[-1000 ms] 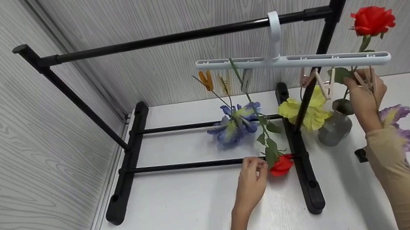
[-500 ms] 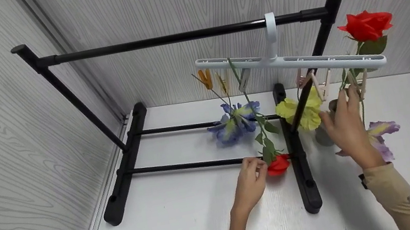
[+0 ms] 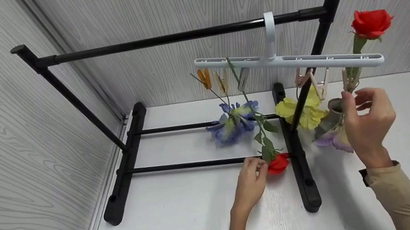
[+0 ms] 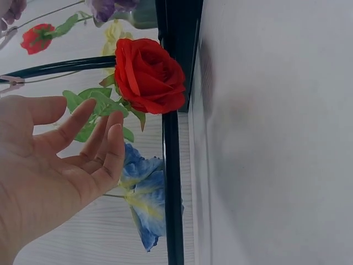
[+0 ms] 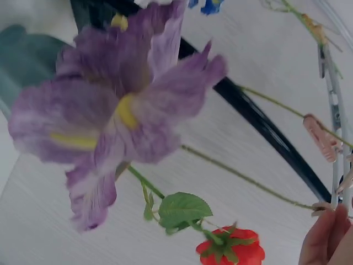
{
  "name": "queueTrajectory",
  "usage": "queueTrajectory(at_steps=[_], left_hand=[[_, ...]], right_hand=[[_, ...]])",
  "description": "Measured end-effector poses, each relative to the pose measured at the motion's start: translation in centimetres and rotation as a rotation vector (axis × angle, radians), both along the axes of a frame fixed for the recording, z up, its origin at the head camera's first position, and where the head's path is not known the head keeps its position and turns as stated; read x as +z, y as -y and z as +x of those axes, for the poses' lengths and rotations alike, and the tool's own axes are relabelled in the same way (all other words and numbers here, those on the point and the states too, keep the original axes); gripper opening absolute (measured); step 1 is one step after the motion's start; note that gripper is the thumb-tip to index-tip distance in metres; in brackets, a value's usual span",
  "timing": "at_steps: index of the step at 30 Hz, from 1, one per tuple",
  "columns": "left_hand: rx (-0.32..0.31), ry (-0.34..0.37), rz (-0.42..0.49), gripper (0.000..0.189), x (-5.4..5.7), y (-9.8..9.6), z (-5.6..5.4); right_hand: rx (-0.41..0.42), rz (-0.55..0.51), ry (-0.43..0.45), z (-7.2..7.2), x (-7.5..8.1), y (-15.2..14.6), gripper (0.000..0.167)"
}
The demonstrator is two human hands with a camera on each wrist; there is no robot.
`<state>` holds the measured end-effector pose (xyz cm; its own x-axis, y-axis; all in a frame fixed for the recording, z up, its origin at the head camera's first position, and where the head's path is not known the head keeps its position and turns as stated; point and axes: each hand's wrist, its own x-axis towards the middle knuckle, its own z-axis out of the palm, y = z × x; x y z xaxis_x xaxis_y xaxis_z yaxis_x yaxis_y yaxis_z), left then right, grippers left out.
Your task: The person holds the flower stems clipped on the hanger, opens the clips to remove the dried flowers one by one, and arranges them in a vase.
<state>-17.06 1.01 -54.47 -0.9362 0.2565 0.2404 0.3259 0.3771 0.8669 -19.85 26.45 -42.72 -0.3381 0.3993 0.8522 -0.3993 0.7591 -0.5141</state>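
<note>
A white hanger (image 3: 291,60) hangs from the black rack's top bar. My right hand (image 3: 372,124) pinches a pale clothespin (image 3: 348,81) near the hanger's right end; in the right wrist view its fingertips (image 5: 329,229) touch that clip. A purple flower (image 5: 88,127) hangs by its stem from the clip, its petals partly behind my right hand in the head view. My left hand (image 3: 251,184) stays beside a red rose (image 3: 278,164) hanging head down. In the left wrist view its relaxed fingers (image 4: 113,149) hold nothing.
Blue flowers (image 3: 231,125) and a yellow flower (image 3: 313,113) also hang from clips. A grey vase (image 3: 325,126) stands right of the rack's foot (image 3: 305,181). Another red rose (image 3: 372,23) rises upright behind the hanger's right end. A bare clothespin (image 3: 321,85) hangs nearby.
My right hand left the upright rose's stem area, dropped with fingers spread, then came to the clothespin. The purple flower swung left. The left hand has not moved.
</note>
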Motion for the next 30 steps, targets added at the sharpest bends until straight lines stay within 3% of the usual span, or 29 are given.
queueTrajectory(at_steps=[2, 6, 10, 13, 20, 26, 30], left_hand=[[-0.010, -0.016, 0.000, 0.016, 0.1, -0.2, 0.0], [-0.039, -0.058, -0.006, 0.017, 0.3, -0.8, 0.4], [-0.077, -0.119, -0.001, 0.016, 0.6, -1.8, 0.9], [-0.087, -0.206, 0.015, 0.013, 1.0, -2.6, 1.3], [-0.117, -0.332, 0.055, 0.013, 2.1, -5.7, 1.7], [-0.137, -0.396, -0.006, 0.032, 2.9, -8.9, 0.9], [-0.106, -0.396, -0.050, 0.042, 3.4, -10.2, 0.2]], right_hand=[[-0.052, -0.044, 0.000, -0.5, 0.4, 0.0, 0.034], [-0.066, -0.021, 0.063, -1.5, 1.1, 0.2, 0.049], [-0.071, 0.001, 0.063, -2.1, 1.7, 0.3, 0.043], [-0.080, 0.028, 0.071, -2.2, 2.0, 0.4, 0.035], [-0.056, 0.075, 0.187, -2.1, 2.6, 0.5, 0.024], [-0.034, 0.121, 0.207, -1.9, 2.8, 0.5, 0.024], [-0.016, 0.179, 0.206, -1.7, 2.7, 0.4, 0.022]])
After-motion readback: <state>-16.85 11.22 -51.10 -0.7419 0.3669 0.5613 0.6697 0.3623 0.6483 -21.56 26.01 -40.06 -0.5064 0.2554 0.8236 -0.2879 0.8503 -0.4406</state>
